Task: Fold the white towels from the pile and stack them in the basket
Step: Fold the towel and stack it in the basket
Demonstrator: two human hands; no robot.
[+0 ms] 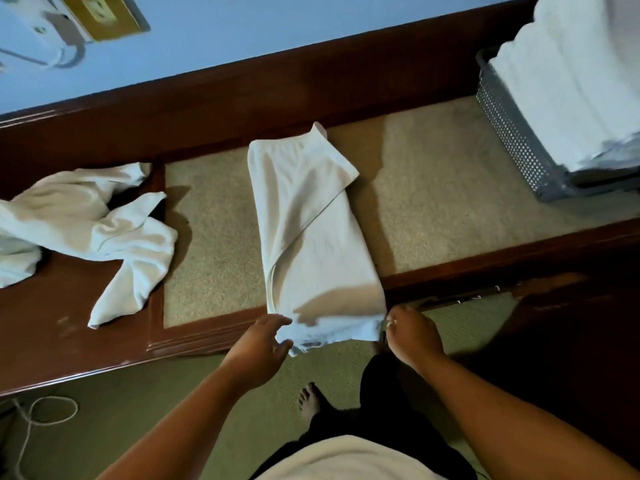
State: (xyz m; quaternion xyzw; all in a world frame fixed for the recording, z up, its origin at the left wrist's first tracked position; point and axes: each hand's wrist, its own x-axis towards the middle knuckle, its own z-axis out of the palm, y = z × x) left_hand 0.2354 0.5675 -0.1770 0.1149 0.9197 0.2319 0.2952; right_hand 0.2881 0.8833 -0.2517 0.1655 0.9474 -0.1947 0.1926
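A white towel [311,233], folded into a long strip, lies across the middle of the wooden table [69,341], its near end hanging over the front edge. My left hand [263,341] pinches the near left corner of that end. My right hand [412,334] holds the near right corner, fingers curled at the cloth's edge. A loose pile of unfolded white towels [93,223] sits on the table at the left. At the far right stands a grey perforated basket [512,133] with a tall stack of folded white towels [571,74] in it.
The table has a beige inset top [433,188] and a dark wooden rim, with a blue wall [242,29] behind it. A white cord [45,414] lies on the green carpet at the lower left. My bare foot [310,400] stands close to the table's front.
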